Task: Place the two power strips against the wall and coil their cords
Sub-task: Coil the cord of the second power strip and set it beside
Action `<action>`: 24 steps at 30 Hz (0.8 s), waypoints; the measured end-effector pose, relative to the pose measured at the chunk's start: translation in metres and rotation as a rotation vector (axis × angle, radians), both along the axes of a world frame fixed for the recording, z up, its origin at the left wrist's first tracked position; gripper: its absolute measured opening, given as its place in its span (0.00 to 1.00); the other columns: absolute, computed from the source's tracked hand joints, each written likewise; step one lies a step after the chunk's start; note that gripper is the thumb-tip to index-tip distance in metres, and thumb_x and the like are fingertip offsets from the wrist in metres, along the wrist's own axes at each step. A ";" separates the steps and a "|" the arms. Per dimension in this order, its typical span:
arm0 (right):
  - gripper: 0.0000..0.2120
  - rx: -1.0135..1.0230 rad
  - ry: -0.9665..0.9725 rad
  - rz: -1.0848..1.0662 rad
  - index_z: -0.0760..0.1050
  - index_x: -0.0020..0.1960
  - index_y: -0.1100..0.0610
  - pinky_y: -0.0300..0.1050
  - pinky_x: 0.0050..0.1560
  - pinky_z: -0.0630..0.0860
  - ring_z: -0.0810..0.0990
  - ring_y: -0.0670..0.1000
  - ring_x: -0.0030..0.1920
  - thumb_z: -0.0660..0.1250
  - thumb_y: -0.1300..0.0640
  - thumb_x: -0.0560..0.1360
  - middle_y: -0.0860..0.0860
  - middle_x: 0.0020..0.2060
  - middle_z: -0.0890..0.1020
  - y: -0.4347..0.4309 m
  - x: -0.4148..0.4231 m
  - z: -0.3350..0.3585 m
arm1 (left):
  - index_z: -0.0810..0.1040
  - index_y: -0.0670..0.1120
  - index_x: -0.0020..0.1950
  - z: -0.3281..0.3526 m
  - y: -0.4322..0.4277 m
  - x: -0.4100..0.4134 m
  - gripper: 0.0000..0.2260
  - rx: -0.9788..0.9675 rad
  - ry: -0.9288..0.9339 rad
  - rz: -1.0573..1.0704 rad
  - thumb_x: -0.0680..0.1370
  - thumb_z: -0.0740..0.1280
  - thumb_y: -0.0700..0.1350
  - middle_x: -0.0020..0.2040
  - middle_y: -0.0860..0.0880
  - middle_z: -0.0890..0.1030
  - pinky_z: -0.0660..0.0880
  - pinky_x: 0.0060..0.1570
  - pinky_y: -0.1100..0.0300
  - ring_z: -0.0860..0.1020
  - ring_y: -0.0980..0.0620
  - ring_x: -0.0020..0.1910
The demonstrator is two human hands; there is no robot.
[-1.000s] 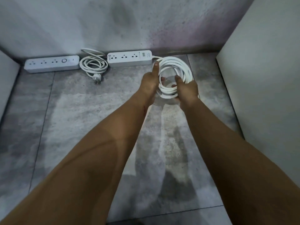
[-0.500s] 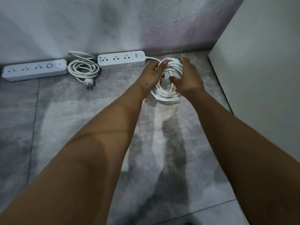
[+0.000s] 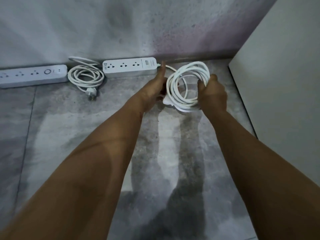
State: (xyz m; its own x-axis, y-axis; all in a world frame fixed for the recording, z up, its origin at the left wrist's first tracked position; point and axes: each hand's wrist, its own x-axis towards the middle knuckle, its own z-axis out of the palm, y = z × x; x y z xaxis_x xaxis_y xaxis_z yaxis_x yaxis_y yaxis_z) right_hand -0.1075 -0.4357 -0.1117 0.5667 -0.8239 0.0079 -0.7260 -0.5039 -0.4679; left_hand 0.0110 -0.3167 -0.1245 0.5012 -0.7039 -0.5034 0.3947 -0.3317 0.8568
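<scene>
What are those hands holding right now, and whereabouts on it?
A coiled white power cord: the right hand grips the loops on its right side; the left hand lies flat against its left side.

This is indoors, in a bare corner of a room. It may be a home, but that is not sure. The floor (image 3: 69, 132) has big grey tiles with thin lines between them. The back wall (image 3: 60, 28) is grey and rough, with dark smudges and a pinkish patch. On the right stands a plain white panel (image 3: 280, 75), maybe the side of a cupboard. Two white power strips lie on the floor right against the wall: the left power strip (image 3: 32, 75) and the middle power strip (image 3: 129, 66). A looped cord (image 3: 82, 84) lies between them, its plug (image 3: 91, 92) on the tiles. A second cord (image 3: 171, 89) is looped up near the panel. The light is dim.
</scene>
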 end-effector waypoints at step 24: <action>0.19 0.537 -0.355 -0.504 0.64 0.69 0.61 0.47 0.56 0.73 0.77 0.59 0.61 0.57 0.53 0.82 0.58 0.63 0.77 -0.005 0.051 -0.036 | 0.73 0.40 0.69 -0.032 -0.024 -0.024 0.25 -0.315 0.295 0.205 0.82 0.57 0.57 0.60 0.40 0.81 0.79 0.57 0.54 0.79 0.42 0.61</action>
State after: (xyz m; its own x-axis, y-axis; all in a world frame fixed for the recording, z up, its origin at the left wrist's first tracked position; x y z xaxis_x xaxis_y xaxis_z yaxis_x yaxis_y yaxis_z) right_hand -0.0564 -0.4409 -0.1481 0.1656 -0.9216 -0.3512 -0.5683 0.2018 -0.7977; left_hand -0.0128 -0.3404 -0.1561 0.5135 -0.7467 -0.4227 0.6662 0.0365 0.7449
